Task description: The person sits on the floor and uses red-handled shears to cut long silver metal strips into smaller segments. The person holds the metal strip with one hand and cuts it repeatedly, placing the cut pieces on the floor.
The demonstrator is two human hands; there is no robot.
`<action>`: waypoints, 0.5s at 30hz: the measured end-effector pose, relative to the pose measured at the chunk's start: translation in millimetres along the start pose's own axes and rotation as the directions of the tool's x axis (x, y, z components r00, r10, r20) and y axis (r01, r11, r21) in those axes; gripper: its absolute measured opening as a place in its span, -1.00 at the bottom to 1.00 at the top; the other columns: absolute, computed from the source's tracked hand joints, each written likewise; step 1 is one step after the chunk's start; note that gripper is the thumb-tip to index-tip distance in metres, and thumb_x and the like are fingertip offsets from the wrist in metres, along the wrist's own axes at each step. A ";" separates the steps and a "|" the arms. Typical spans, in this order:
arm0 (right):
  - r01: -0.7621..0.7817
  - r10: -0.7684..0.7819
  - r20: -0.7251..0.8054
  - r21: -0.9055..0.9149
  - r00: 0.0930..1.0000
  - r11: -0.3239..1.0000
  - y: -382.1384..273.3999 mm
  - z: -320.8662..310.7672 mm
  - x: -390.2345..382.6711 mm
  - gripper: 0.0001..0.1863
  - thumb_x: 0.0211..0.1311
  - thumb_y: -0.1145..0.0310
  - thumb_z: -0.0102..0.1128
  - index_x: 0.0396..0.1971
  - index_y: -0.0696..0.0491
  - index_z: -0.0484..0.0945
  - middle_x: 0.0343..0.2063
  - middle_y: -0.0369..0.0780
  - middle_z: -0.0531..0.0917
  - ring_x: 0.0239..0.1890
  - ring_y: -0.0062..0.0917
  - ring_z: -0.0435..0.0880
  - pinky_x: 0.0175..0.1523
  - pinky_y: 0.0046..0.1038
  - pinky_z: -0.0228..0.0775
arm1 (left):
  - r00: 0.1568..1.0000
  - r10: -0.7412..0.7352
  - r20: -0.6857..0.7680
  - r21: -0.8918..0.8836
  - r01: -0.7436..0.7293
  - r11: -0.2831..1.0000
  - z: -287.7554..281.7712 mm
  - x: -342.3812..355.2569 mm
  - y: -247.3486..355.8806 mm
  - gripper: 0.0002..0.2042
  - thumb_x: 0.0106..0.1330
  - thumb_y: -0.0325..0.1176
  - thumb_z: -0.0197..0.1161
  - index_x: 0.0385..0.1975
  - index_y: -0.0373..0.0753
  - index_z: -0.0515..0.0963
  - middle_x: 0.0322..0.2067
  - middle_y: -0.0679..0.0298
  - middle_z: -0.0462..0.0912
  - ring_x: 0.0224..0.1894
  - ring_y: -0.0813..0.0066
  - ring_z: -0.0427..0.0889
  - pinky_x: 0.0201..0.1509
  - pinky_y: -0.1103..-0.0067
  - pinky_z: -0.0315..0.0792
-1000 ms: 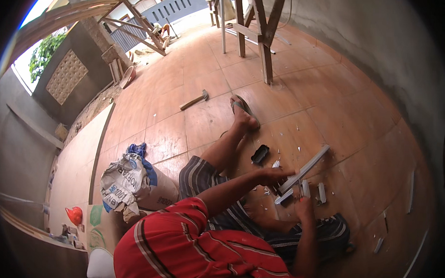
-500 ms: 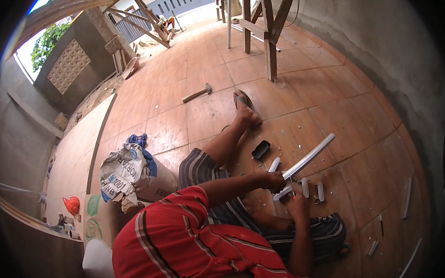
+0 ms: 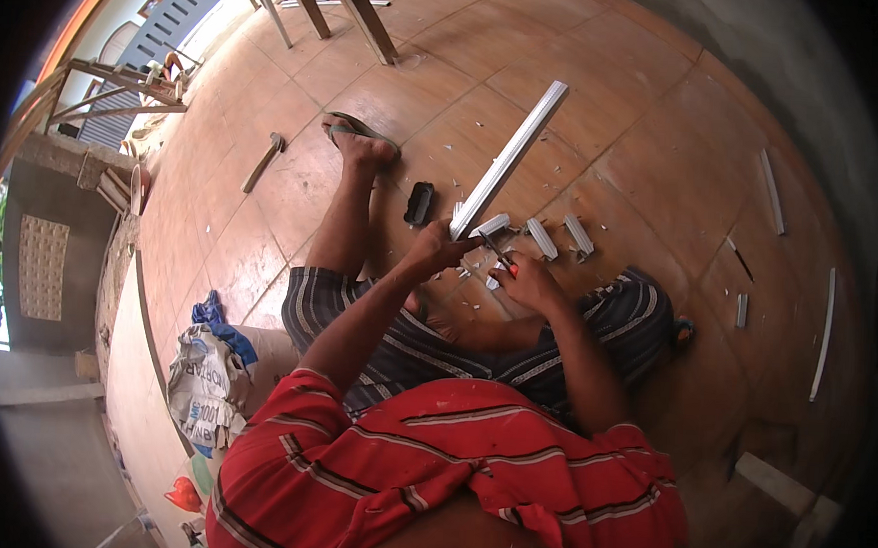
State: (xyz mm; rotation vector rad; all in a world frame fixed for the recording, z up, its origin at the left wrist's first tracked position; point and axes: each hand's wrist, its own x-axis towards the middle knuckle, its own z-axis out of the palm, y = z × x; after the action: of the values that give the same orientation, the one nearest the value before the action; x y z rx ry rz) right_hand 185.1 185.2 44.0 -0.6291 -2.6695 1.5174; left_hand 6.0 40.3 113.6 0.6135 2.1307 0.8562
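A long white ridged profile strip [image 3: 513,155] slants up and away from my left hand [image 3: 438,249], which is closed around its near end. My right hand [image 3: 529,284] is closed on a slim red-handled tool [image 3: 514,270]; its dark metal end reaches toward the strip's near end by my left fingers. Its exact kind is too small to make out. Just beyond my hands lie short cut pieces of the same profile, among them one in the middle [image 3: 541,237] and one farther right [image 3: 578,237]. A black open case [image 3: 419,204] sits left of the strip.
A hammer [image 3: 264,162] lies on the tiled floor at left, beyond a cement sack [image 3: 209,377]. Thin strips [image 3: 773,193] and a dark slender rod [image 3: 740,259] lie at right. White chips are scattered around. A wooden trestle [image 3: 369,21] stands at the back.
My view has turned to the right and down, so the scene sits farther left. Both hands still hold the strip and the tool; the strip now points more steeply away.
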 end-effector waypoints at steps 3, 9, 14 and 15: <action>-0.023 0.024 0.018 -0.059 1.000 0.998 -6.6 -1.0 -2.5 -0.51 0.39 -0.01 0.24 0.09 0.07 0.62 -0.17 0.12 0.73 -0.03 0.09 0.70 0.04 -0.03 0.54 | 1.000 0.007 0.027 -0.090 -0.005 0.996 10.8 -5.4 -5.8 -0.61 0.33 -0.06 0.48 -0.22 -0.31 0.62 -0.57 0.31 0.60 -0.56 0.56 0.57 -0.47 0.54 0.47; -0.078 0.085 0.031 -0.188 0.996 0.979 -13.7 -6.8 -5.7 -0.55 0.43 -0.04 0.16 0.01 0.03 0.66 -0.15 0.06 0.74 -0.03 0.04 0.71 0.06 -0.03 0.55 | 0.994 -0.101 0.052 -0.091 0.105 0.990 18.3 4.1 -19.7 -0.67 0.34 -0.14 0.48 -0.25 -0.30 0.60 -0.59 0.34 0.54 -0.61 0.58 0.50 -0.55 0.56 0.38; -0.070 0.080 0.041 -0.187 0.996 0.980 -9.8 -2.5 -4.9 -0.56 0.44 -0.04 0.15 -0.12 0.06 0.67 -0.15 0.06 0.74 -0.04 0.02 0.72 0.06 -0.03 0.56 | 0.980 -0.161 0.120 -0.152 0.178 0.972 19.6 11.6 -41.9 -0.66 0.33 -0.12 0.48 -0.31 -0.29 0.58 -0.62 0.33 0.54 -0.66 0.59 0.47 -0.61 0.56 0.31; -0.077 0.087 0.044 -0.196 0.995 0.978 -9.8 -2.1 -5.2 -0.55 0.44 -0.05 0.14 -0.11 0.06 0.67 -0.15 0.06 0.75 -0.04 0.02 0.73 0.07 -0.02 0.55 | 0.980 -0.154 0.130 -0.158 0.173 0.972 20.4 11.4 -41.2 -0.65 0.32 -0.11 0.48 -0.31 -0.29 0.58 -0.62 0.33 0.55 -0.66 0.58 0.47 -0.61 0.55 0.32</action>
State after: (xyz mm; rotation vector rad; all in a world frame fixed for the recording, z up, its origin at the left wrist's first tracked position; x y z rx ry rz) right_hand 187.0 180.7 54.2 -0.7257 -2.8908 1.3175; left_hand 8.9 28.1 67.9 0.3851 1.9491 0.8754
